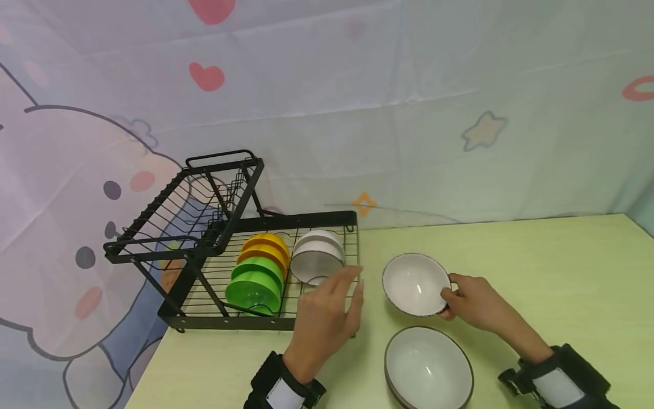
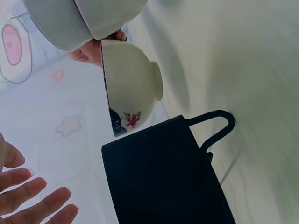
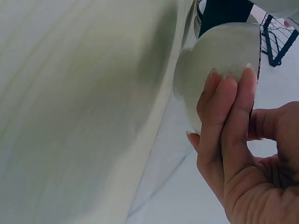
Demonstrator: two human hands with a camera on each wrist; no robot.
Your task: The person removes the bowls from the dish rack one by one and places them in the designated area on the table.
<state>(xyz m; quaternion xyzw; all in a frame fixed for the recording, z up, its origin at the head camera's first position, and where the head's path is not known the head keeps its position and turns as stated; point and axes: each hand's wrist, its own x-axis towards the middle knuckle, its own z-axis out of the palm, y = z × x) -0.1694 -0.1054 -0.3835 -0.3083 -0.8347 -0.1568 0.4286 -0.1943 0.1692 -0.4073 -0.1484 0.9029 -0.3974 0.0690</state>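
My right hand [image 1: 477, 301] grips a white bowl [image 1: 415, 283] at its right rim, the thumb at the rim and the fingers [image 3: 226, 93] on the outside wall. The bowl [image 2: 133, 88] has a dark rim and a red flower on its side, and it hangs above the table. Over the rack's right front corner is my left hand [image 1: 327, 312], with nothing in it and its fingers [image 2: 51, 200] spread apart. A short stack of larger white bowls [image 1: 429, 369] stands on the table in front of the held bowl.
A black two-tier dish rack [image 1: 230, 322] stands on the left of the pale table [image 1: 552, 272]. Its lower tier holds green bowls [image 1: 254, 289], yellow bowls [image 1: 267, 245] and white bowls [image 1: 318, 262] on their sides. A printed curtain [image 1: 327, 147] hangs behind.
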